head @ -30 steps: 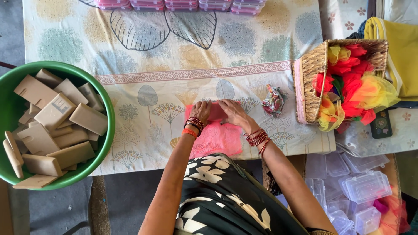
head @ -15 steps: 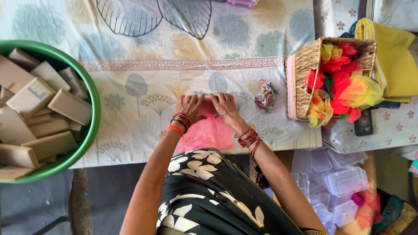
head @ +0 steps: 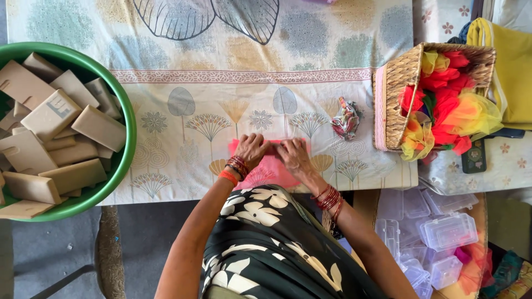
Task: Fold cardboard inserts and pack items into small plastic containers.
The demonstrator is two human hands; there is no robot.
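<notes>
While your two hands meet over the pink net cloth [head: 270, 168], take the cloth as the landmark: it lies flat on the printed tablecloth [head: 221, 105] at the near edge of the table, right in front of your body. Your left hand [head: 252, 149] sits on the cloth's upper left part, fingers curled down and pressing on it, with red and orange bangles at the wrist. Your right hand [head: 293, 155] sits just beside it on the upper right part, fingers bent and touching the cloth; whether either hand pinches a fold or only presses cannot be told. Up and to the right of the cloth, a small crumpled bundle of patterned fabric [head: 346, 118] lies apart from it. Further right stands a woven basket [head: 390, 105] filled with red, orange and yellow net [head: 443, 105]. Far left of the cloth, a green tub [head: 126, 116] holds a heap of tan cardboard boxes [head: 55, 138]. Below and right of the cloth, off the table, clear plastic boxes [head: 451, 230] are piled.
</notes>
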